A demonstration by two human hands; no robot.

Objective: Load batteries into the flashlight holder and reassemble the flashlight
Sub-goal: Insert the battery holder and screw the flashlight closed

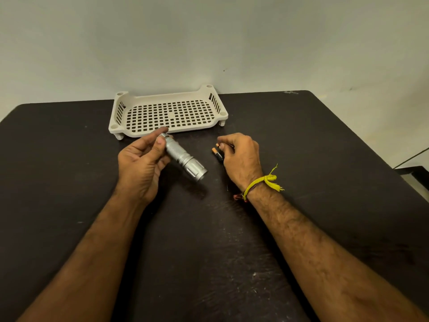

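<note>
A silver flashlight (184, 158) is held above the dark table in my left hand (141, 163). Thumb and fingers grip its narrow tail end, and the wide lens end points down toward the right. Right of it, my right hand (241, 156) rests low over the table with its fingers curled around small black-and-copper batteries (217, 154). Two copper tips stick out to the left of the fingers. The fingers hide the rest of the batteries. A yellow thread is tied around my right wrist.
A cream perforated plastic tray (120, 112) on short legs stands on the black table (209, 252) just behind my hands, against the pale wall. The table's right edge runs close past my right forearm.
</note>
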